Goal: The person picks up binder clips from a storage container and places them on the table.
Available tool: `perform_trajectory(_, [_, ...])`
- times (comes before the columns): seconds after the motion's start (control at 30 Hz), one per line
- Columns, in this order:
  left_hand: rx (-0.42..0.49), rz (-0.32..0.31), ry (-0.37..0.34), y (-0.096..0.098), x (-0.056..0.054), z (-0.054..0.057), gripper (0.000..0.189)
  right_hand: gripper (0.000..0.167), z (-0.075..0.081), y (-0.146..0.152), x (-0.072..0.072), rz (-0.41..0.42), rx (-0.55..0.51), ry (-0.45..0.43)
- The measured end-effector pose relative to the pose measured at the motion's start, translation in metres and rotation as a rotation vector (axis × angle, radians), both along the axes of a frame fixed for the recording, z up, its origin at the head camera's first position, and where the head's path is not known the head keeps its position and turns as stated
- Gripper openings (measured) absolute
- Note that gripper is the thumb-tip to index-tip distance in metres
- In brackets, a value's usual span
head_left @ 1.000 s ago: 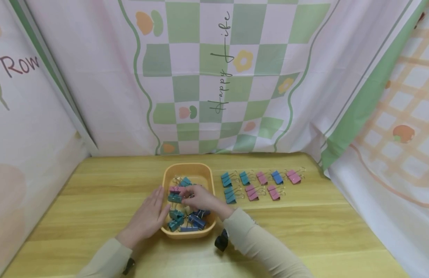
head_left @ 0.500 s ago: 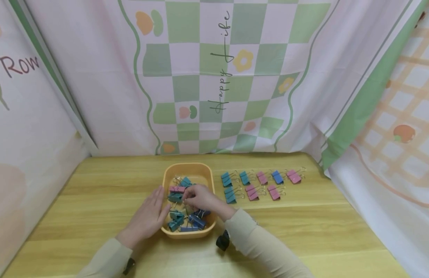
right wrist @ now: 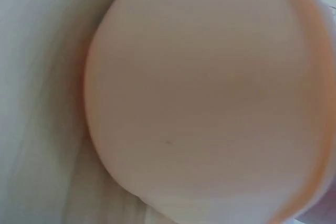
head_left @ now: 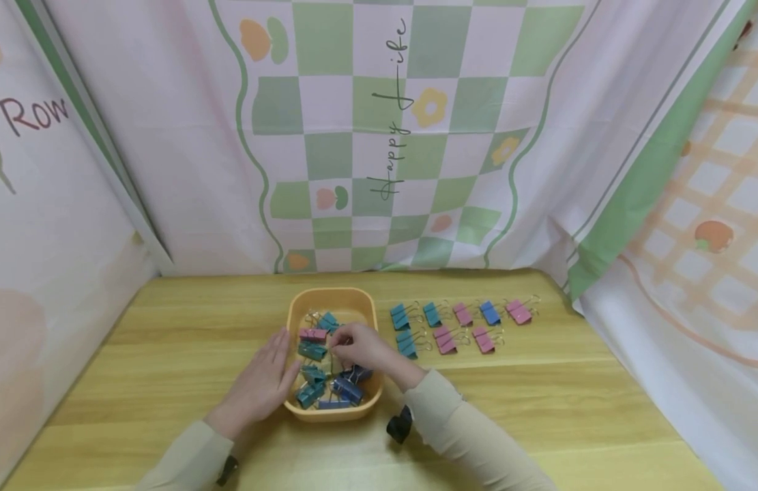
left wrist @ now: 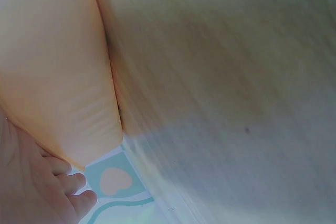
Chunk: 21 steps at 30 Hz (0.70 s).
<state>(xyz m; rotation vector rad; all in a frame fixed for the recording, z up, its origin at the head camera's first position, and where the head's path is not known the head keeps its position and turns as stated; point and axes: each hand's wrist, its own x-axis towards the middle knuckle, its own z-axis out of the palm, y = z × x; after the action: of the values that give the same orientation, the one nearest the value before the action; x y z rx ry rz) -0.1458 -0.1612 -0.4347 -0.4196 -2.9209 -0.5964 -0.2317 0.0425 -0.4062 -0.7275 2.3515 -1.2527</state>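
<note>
My left hand [head_left: 260,375] rests along the left rim of a yellow-orange plastic bin [head_left: 332,294], fingers straight. In the left wrist view its fingertips [left wrist: 79,184] lie along the bin's outer wall [left wrist: 58,77]. My right hand [head_left: 363,351] reaches over the right rim. Its thumb and forefinger pinch at the wire handle of a teal binder clip [head_left: 312,350]; the fingers partly hide the grip. A pink binder clip [head_left: 313,335] lies just behind that one. Dark blue binder clips [head_left: 349,391] and more teal binder clips [head_left: 310,394] lie at the bin's near end.
Right of the bin, two rows of binder clips lie on the wooden table [head_left: 507,402], among them a teal one [head_left: 406,345], a blue one [head_left: 490,313] and a pink one [head_left: 520,312]. A patterned curtain [head_left: 385,157] hangs behind the table.
My right hand has drawn back a little to the right inside the bin, and the teal clip near its fingers has shifted slightly rightward. The left hand stays on the rim.
</note>
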Motion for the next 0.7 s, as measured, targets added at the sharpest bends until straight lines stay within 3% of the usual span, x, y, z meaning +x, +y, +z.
perform_trajectory(0.27, [-0.001,0.005,0.001,0.0,0.0,0.001,0.063,0.006,0.007,0.007,-0.004,-0.013,-0.046,-0.01])
perform_trajectory(0.47, [0.0,0.006,0.0,0.0,0.0,0.0,0.062,0.009,0.016,0.014,-0.002,-0.034,-0.155,-0.05])
perform_trajectory(0.7, [-0.007,0.01,0.002,0.0,0.001,0.0,0.062,0.013,0.019,0.024,-0.01,-0.129,-0.211,-0.065])
